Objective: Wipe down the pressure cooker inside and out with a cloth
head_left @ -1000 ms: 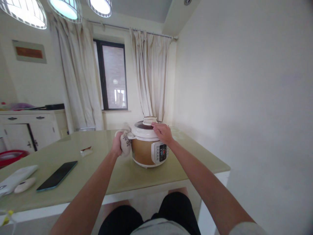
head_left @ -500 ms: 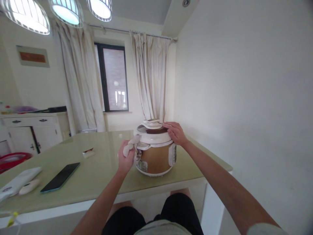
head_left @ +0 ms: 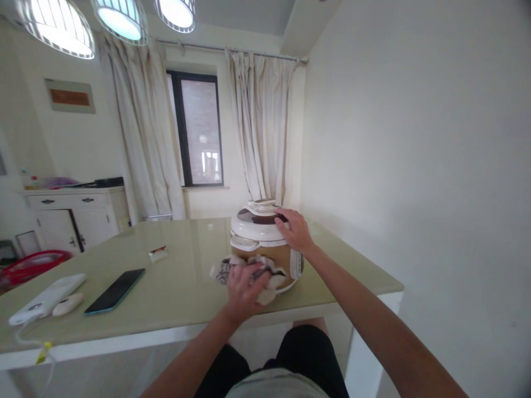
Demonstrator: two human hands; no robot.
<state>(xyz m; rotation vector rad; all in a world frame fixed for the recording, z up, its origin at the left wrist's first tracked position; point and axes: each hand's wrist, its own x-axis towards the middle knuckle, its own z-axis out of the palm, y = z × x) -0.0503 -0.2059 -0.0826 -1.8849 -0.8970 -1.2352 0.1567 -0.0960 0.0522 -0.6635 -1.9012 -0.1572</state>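
A white and gold electric pressure cooker (head_left: 259,228) stands upright on the table. My left hand (head_left: 244,290) presses a crumpled, patterned cloth (head_left: 271,268) against the lower front of its body. The cloth spreads on both sides of my fingers and covers much of the gold wall. On the cooker's lid, at the right, rests my right hand (head_left: 297,232), its fingers stretched out flat near the lid's raised handle (head_left: 263,205). The side panel below that hand is partly visible.
The pale green table (head_left: 186,276) carries a dark phone (head_left: 115,291), a white power bank (head_left: 47,298) with a cable, a small rounded white case (head_left: 68,304) and a small white packet (head_left: 158,254). A wall (head_left: 415,166) rises at the right.
My left hand has moved the cloth from the cooker's left side, by the side handle, down and right onto its front. My right hand stays on the lid. The view has shifted slightly.
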